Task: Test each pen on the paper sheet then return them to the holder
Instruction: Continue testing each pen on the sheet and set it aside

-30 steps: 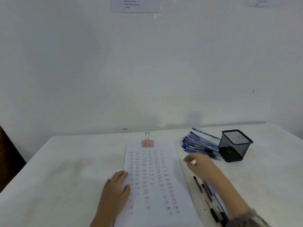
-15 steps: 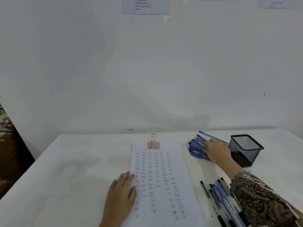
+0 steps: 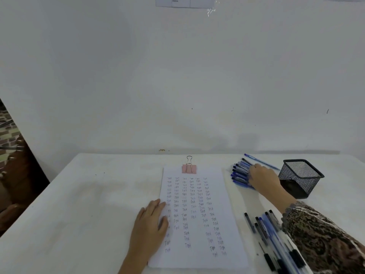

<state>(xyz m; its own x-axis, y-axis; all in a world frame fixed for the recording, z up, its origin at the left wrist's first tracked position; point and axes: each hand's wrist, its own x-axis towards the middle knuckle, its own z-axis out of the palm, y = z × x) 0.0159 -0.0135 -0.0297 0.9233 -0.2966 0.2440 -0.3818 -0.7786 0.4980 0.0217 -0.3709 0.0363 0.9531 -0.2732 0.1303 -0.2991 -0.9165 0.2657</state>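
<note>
A white paper sheet (image 3: 197, 224) covered in small handwritten words lies in the middle of the table, with a pink binder clip (image 3: 189, 168) at its top. My left hand (image 3: 149, 226) rests flat on the sheet's left edge. My right hand (image 3: 263, 177) lies on a pile of blue pens (image 3: 240, 173) just left of the black mesh holder (image 3: 300, 175). Its fingertips touch the pens, and the back of the hand hides whether they pinch one. The holder looks empty from here.
Several more black and blue pens (image 3: 266, 232) lie right of the sheet, partly under my patterned sleeve. A single blue pen (image 3: 262, 162) lies behind the pile, near the wall. The white table (image 3: 88, 204) ends at the wall; dark furniture stands at far left.
My right hand went from beside the sheet up to the pen pile by the holder and has stayed there. My left hand has stayed on the sheet.
</note>
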